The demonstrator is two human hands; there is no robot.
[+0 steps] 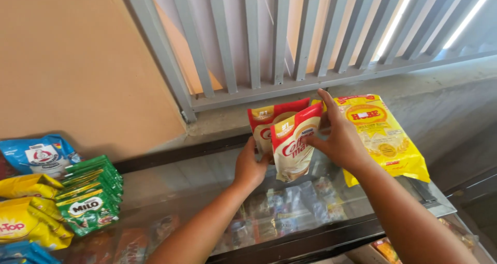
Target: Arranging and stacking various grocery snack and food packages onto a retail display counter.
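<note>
Head view: two hands set red-and-cream pouches upright on a glass counter (pixel 171 183).

Left hand (pixel 249 165) grips the lower edge of the rear pouch (pixel 264 121); right hand (pixel 339 139) clasps the front pouch (pixel 294 145) from its right side, fingers spread over the top. Both pouches stand near the grey slatted grille (pixel 269 41), touching each other. Yellow bag (pixel 385 139) lies just behind the right hand. Green sachets (pixel 90 196), yellow packs (pixel 26 212) and a blue pack (pixel 36 155) sit at far left.
</note>
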